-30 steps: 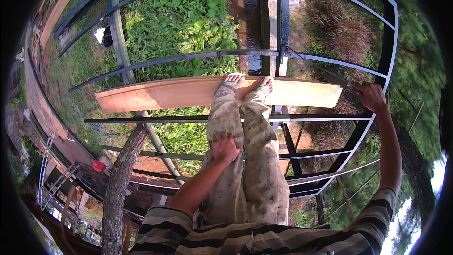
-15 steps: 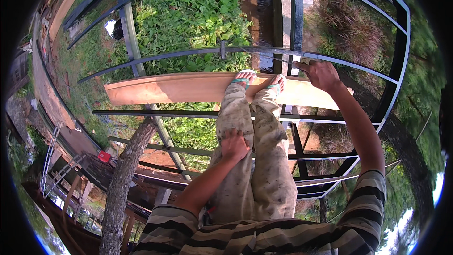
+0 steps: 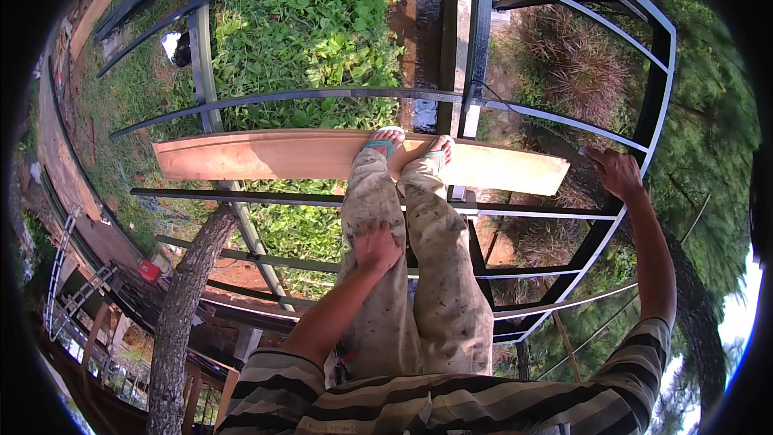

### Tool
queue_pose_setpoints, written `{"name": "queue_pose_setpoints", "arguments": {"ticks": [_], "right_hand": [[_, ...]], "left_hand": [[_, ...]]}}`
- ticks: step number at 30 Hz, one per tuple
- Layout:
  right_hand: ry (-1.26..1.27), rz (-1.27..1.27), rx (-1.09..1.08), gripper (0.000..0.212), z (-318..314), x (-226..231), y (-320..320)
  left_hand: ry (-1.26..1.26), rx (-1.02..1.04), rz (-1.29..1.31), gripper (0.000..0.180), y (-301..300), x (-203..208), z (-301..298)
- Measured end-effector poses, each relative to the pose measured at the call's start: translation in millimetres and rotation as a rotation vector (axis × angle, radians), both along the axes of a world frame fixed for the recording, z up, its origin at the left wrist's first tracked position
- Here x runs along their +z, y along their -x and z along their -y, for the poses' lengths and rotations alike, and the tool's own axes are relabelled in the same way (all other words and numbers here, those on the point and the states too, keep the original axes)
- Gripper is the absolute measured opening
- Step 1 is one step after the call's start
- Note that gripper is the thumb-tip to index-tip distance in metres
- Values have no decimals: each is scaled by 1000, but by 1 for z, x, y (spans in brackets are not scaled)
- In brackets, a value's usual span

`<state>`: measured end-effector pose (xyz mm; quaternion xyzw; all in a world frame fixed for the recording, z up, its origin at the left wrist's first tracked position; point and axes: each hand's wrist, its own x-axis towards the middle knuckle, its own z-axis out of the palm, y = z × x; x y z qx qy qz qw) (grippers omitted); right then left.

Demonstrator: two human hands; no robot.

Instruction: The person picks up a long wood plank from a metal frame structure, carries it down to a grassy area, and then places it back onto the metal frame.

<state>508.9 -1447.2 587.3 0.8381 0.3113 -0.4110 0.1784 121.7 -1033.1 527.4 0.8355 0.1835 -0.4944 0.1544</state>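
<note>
My right hand (image 3: 620, 175) is out at the right, closed round the handle of what looks like a small paint roller (image 3: 510, 106) with a long thin bent wire. The wire reaches left to a dark, curved metal beam (image 3: 314, 95), where the roller's end blends into the black. My left hand (image 3: 377, 246) lies on my left knee, fingers spread over the stained light trousers (image 3: 443, 282). Both feet, in green-strapped sandals, stand on a wooden plank (image 3: 266, 155) laid across the frame just behind that beam.
Open gaps between the dark beams show green plants (image 3: 314, 40) and a water channel (image 3: 426, 24) below. A tree trunk (image 3: 181, 314) rises at the left, near a red box (image 3: 148, 270) and a ladder (image 3: 60, 282). Another trunk (image 3: 699, 314) stands at the right.
My right hand has moved right and nearer to me, drawing the roller's end rightward along the beam. My left hand stays on the knee. The view has shifted slightly.
</note>
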Motion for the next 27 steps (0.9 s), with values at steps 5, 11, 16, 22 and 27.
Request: {"name": "queue_pose_setpoints", "arguments": {"ticks": [5, 11, 16, 22, 27], "right_hand": [[-9, 19, -87, 52, -15, -14, 8], [-57, 103, 96, 56, -19, -86, 7], [-191, 65, 39, 58, 15, -89, 10], [-75, -61, -49, 52, -56, -66, 22], [-244, -64, -7, 47, -126, -87, 39]], "left_hand": [[-20, 37, 12, 36, -2, 5, 0], [-78, 74, -117, 40, 2, 4, -20], [-96, 245, -125, 41, 43, -4, -59], [-112, 260, -124, 40, 40, -3, -68], [-66, 307, -107, 39, 53, -6, -91]]}}
